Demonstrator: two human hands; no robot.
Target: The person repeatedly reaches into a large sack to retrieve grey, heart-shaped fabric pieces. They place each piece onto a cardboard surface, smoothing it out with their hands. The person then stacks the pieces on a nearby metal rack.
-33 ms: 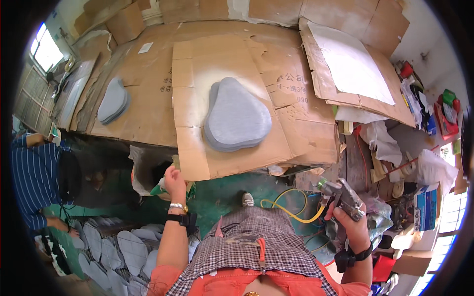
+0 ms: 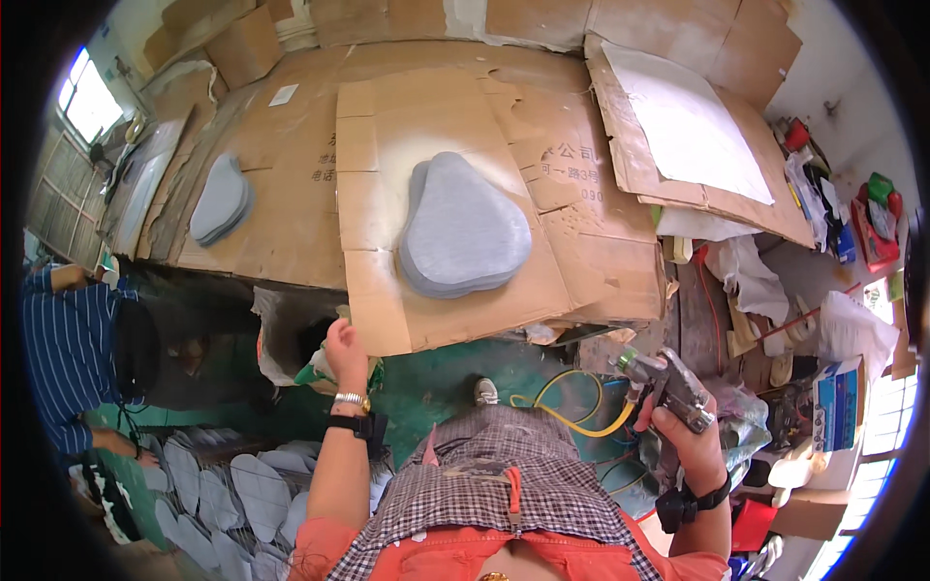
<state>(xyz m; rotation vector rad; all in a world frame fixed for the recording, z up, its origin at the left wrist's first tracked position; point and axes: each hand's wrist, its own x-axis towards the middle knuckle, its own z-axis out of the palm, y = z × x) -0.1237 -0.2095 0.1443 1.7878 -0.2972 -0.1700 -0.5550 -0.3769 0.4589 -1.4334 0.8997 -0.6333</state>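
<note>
My right hand (image 2: 690, 431) is wrapped round the grip of a metal spray gun (image 2: 686, 392), its nozzle pointing left. A yellow hose (image 2: 591, 429) runs to the gun. At the bench's front edge, my left hand (image 2: 346, 353) is loosely closed; I see nothing in its fingers. It is close to the left front corner of a cardboard sheet (image 2: 387, 324). Lying on that sheet is a stack of grey, rounded-triangular pads (image 2: 465, 228), apart from both hands. Pale overspray marks the cardboard round it.
Farther left on the cardboard-covered bench (image 2: 281, 194) lies another grey pad stack (image 2: 221, 198). White paper (image 2: 697, 121) covers a raised board at right. Many grey pads (image 2: 260, 489) stand on a low rack at lower left, beside a person in a striped shirt (image 2: 68, 349).
</note>
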